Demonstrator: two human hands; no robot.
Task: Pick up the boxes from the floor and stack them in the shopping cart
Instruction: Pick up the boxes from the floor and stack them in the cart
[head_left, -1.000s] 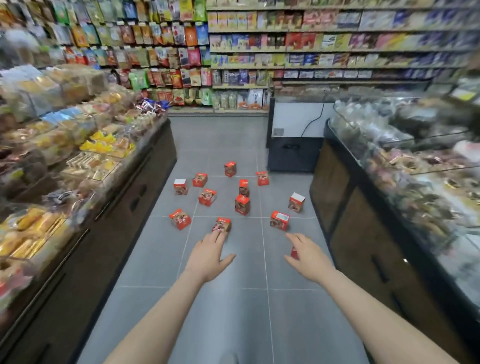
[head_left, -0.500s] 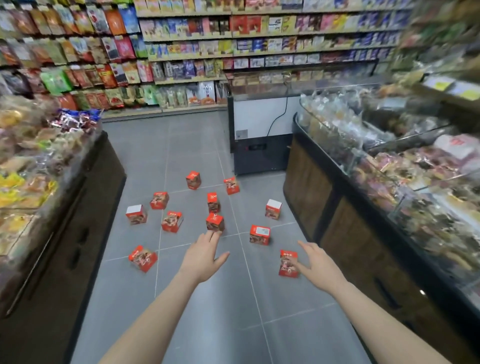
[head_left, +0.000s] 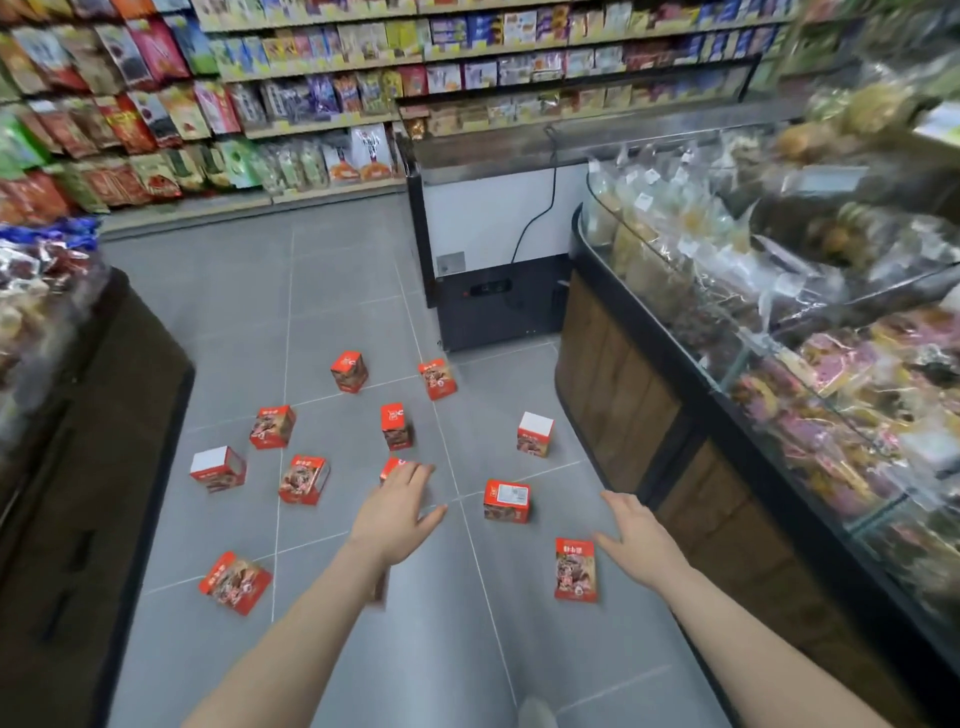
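Boxes (head_left: 506, 500), red and small, lie scattered on the grey floor (head_left: 234, 312) of an aisle between a dark counter (head_left: 88, 441) and a glass display case (head_left: 779, 364), with shelves (head_left: 363, 78) behind. Left hand (head_left: 395, 514) reaches out flat, fingers straight, holding nothing, over one box. Right hand (head_left: 636, 535) is also spread and empty, just beside a flat-lying box (head_left: 575, 569).

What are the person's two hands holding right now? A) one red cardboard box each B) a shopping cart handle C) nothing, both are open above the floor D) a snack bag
C: the left hand and right hand reach forward with fingers spread and empty, while the small red cardboard boxes lie on the grey tiled floor.
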